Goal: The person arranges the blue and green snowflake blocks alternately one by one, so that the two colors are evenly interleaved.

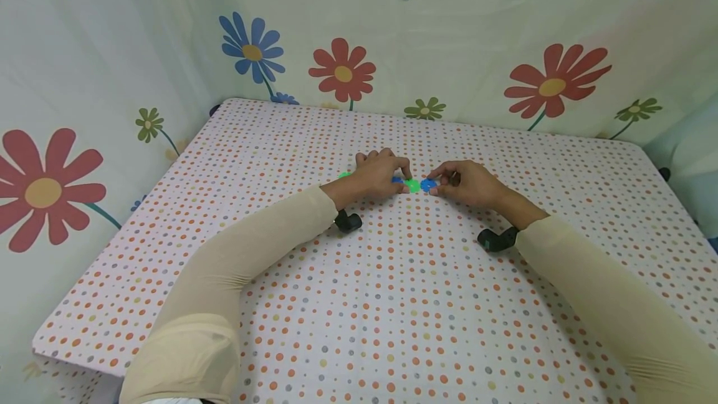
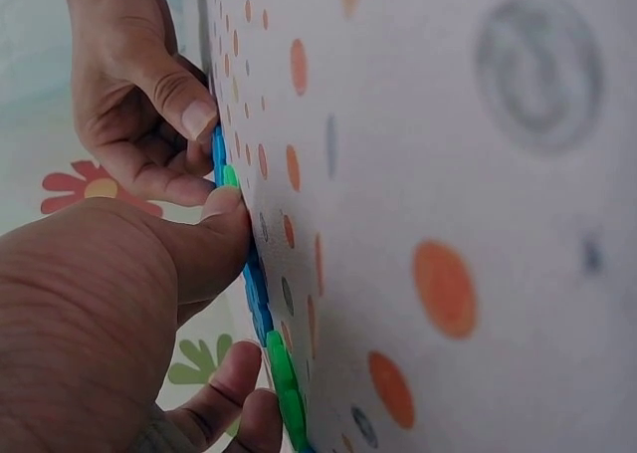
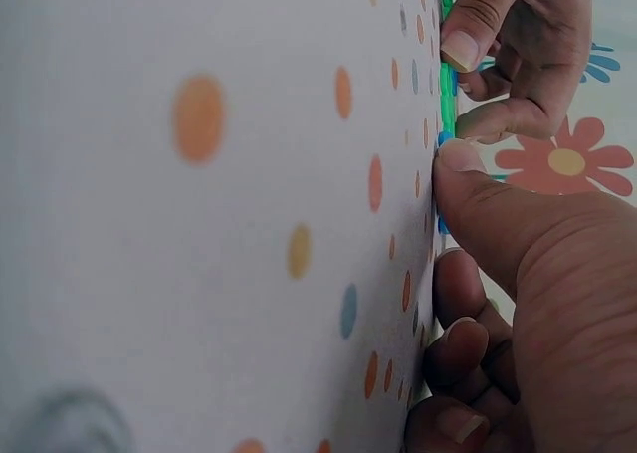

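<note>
A row of flat, notched plastic discs, blue and green by turns, lies along the dotted table. My left hand (image 1: 380, 176) arches over the row, thumb and index finger pinching a green disc (image 1: 414, 186). From the other side my right hand (image 1: 470, 182) pinches a blue disc (image 1: 429, 186) at the row's right end, right beside the green one. Part of another blue disc (image 1: 397, 179) shows under my left fingers. Left of that hand, a green disc (image 1: 344, 175) peeks out. In the left wrist view a green disc (image 2: 286, 388) sits near my other left fingers.
A white cloth with coloured dots covers the table (image 1: 359, 304). Black wrist-worn devices hang below the left wrist (image 1: 349, 222) and the right wrist (image 1: 496, 240). A flower-printed curtain (image 1: 449, 36) stands behind the table and along its left side.
</note>
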Demonstrator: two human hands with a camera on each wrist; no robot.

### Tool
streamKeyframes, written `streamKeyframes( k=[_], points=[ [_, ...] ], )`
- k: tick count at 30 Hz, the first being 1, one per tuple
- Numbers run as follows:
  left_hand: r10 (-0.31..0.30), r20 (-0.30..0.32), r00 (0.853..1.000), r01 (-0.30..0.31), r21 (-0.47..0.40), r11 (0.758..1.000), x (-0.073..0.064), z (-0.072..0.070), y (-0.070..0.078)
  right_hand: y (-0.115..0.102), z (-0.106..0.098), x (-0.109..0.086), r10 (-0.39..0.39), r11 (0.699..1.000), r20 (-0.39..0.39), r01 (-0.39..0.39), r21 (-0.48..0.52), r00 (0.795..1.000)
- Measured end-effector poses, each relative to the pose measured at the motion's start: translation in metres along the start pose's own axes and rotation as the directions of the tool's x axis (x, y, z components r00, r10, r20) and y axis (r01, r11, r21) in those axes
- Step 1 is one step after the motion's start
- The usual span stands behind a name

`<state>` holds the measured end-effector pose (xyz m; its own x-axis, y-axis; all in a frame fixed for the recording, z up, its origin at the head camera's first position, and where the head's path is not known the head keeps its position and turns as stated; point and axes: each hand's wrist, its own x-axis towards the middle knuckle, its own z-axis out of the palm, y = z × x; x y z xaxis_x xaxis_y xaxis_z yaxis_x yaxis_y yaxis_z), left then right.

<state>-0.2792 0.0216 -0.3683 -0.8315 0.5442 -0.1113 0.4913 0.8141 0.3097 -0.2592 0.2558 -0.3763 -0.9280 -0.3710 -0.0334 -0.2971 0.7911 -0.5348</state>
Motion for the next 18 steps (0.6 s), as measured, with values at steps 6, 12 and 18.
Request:
streamKeyframes(
  k=[6, 12, 18],
  points=[
    [0.0, 0.004, 1.0, 0.0, 0.002, 1.0, -0.0006, -0.001, 0.0004, 0.0, 0.0002, 0.0, 0.008, 1.0, -0.006, -0.008, -0.003, 1.0],
    [-0.001, 0.008, 1.0, 0.001, 0.006, 1.0, -0.001, -0.0014, 0.0011, -0.0001, -0.0007, -0.0008, 0.002, 1.0, -0.002, -0.002, -0.01, 1.0],
    [0.001, 0.008, 1.0, -0.001, 0.003, 1.0, -0.0016, -0.001, 0.0009, 0.0002, 0.0018, -0.0006, 0.009, 1.0, -0.015, -0.009, -0.007, 1.0]
  ],
)
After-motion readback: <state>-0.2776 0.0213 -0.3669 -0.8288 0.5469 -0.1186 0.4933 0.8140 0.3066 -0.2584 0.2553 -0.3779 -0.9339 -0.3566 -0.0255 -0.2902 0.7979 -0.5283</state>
